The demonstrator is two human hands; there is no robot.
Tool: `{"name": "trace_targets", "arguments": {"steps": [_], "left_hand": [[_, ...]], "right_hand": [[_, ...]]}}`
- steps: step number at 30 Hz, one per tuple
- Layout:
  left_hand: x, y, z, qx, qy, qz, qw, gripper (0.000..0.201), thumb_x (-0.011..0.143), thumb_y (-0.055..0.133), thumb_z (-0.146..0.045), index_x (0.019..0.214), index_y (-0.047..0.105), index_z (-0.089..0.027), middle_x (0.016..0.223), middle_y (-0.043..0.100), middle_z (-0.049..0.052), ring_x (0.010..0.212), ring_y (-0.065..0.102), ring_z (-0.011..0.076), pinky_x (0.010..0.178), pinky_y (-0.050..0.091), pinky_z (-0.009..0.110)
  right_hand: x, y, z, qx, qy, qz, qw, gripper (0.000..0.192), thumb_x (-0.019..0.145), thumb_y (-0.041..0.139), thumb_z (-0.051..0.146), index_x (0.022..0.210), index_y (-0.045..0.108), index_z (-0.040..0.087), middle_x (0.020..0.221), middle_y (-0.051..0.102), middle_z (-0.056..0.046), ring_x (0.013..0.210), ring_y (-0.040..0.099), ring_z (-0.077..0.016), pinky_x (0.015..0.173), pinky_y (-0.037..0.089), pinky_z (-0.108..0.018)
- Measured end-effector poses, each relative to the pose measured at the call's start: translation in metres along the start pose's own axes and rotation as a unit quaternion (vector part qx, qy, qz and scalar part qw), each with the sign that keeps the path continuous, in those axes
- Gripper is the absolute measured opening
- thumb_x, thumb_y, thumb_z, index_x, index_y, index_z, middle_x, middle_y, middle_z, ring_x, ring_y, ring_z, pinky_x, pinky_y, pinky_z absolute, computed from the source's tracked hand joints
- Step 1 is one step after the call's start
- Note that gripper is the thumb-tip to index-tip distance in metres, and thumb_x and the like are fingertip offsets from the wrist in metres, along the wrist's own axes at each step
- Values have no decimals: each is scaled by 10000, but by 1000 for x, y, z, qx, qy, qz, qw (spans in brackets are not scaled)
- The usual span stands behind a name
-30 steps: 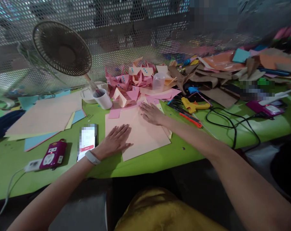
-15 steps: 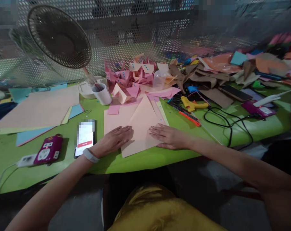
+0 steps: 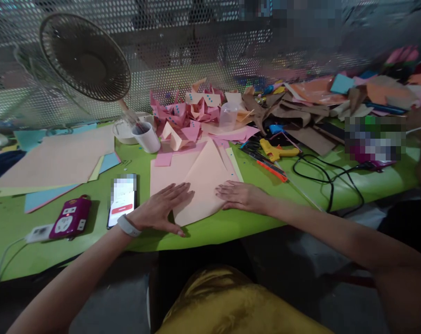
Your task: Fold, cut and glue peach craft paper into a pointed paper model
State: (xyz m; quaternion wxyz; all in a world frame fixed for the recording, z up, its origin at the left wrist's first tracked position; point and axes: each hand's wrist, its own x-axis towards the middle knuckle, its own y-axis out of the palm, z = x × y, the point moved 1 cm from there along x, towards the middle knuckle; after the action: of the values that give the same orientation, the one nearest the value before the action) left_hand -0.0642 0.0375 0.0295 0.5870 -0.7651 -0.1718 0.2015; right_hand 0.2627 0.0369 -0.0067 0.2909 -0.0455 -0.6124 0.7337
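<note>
1. Left hand: it lies flat and spread wide, palm down, on the near left part of the peach paper sheet, gripping nothing. Against the picture of half a second ago, the thumb now reaches the near edge of the sheet at the table's near rim; the hand otherwise sits in the same place. A white wristband sits on the wrist.

2. Peach paper sheet: a second ago it lay open and flat. It now carries a folded triangular flap, its apex pointing to the far side toward the heap of folded pink pieces. The flap's long axis runs near to far, leaning slightly right. The sheet rests on the green table at the near edge, between the two hands. Judgement: a diagonal fold is made and is being pressed down.

3. Right hand: a second ago it lay at the sheet's far edge; it now rests flat on the near right corner of the flap, fingers together and pointing left, holding nothing. Position matches the half-second picture.

4. Surroundings, left to right: a purple device and a phone lie left of the sheet, near the left wrist; a white cup stands far left of it; a yellow glue gun and black cable lie to the right, well apart from the hands.
</note>
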Motion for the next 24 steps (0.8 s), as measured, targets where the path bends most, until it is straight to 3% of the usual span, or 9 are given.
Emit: {"name": "trace_targets", "arguments": {"steps": [5,8,11,13,16,20,24], "left_hand": [[0,-4,-1,-38,8,-11,999,1123,666,604,-808,1552,219,-236,1617,173,136,1487,185,316,1214,110,500],[1,-8,-2,-110,-12,-50,993,925,754,612,-721,1507,345,-255,1573,332,111,1455,297,292,1209,160,504],[3,-8,-4,-218,-94,-138,961,529,939,447,-576,1314,591,-232,1367,605,89,1270,551,248,1105,388,432],[5,-6,-5,-265,-172,-209,925,467,976,393,-520,1077,701,-184,1078,732,89,970,681,216,843,534,328],[10,-3,-7,-260,-229,-280,895,420,954,462,-493,794,670,-165,738,664,51,657,595,156,575,452,264],[17,0,-4,-207,-245,-320,891,367,937,507,-442,683,582,-187,672,573,24,646,536,142,584,398,271],[23,-1,2,-125,-272,-302,905,396,946,478,-429,630,519,-194,631,526,10,604,488,139,567,345,277]], "right_hand": [[7,-6,0,96,86,-5,992,356,1005,455,382,1242,667,222,1262,668,-36,1225,600,-200,1115,407,-410],[18,-19,1,177,180,2,968,347,972,494,448,1126,734,251,1145,733,-24,1081,679,-210,982,489,-360],[30,-35,3,229,276,27,933,410,907,545,554,1009,770,227,960,772,-31,872,706,-218,762,502,-305],[35,-45,3,254,309,51,915,516,879,514,647,930,769,202,803,745,-32,760,668,-213,664,450,-293],[38,-55,-2,302,309,60,900,628,875,420,725,891,730,179,759,678,-39,707,592,-194,615,379,-284],[38,-51,-16,293,329,-1,898,511,778,608,682,856,669,180,723,595,-11,648,510,-155,583,325,-267],[43,-34,-29,206,343,-60,915,419,837,575,580,668,558,197,606,471,20,596,435,-139,578,298,-279]]}}
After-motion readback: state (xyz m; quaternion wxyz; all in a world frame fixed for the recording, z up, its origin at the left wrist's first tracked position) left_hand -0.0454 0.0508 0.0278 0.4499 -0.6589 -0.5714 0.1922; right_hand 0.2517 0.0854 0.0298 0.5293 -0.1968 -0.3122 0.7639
